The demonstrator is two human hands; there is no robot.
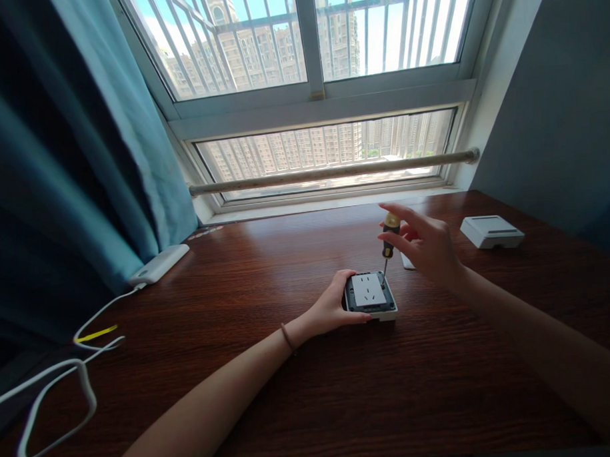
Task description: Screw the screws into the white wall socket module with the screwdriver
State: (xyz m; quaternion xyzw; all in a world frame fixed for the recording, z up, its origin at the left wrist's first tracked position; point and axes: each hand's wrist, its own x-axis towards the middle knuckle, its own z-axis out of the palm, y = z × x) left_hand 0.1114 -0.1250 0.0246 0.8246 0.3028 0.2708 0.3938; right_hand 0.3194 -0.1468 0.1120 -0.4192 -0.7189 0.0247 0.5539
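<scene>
**Screwdriver (391,235) Meets Socket (370,290) on a Dark Wooden Table (251,404)**

Nearest, well to the left of the socket, a white cable (89,389) lies in loops, with a yellow strip (97,334) by it. The socket itself rests flat on the table, its white panel facing up inside a dark frame. Just left of it, the left hand (331,302) grips its housing, thumb along the near side and fingers at the far edge; a brown band (287,338) circles that wrist. Above and to the socket's right, the right hand (425,243) is closed on the screwdriver's handle between thumb and fingers. The tool leans slightly, its tip at the frame's right side; whether it sits in a screw is too small to tell.

Beyond the socket, a white object (407,261) is partly hidden behind the right hand. Farther right sits a white box (490,231); far left, a white power strip (161,265). Straight past the socket, a rail (333,173) crosses the window (313,98).
</scene>
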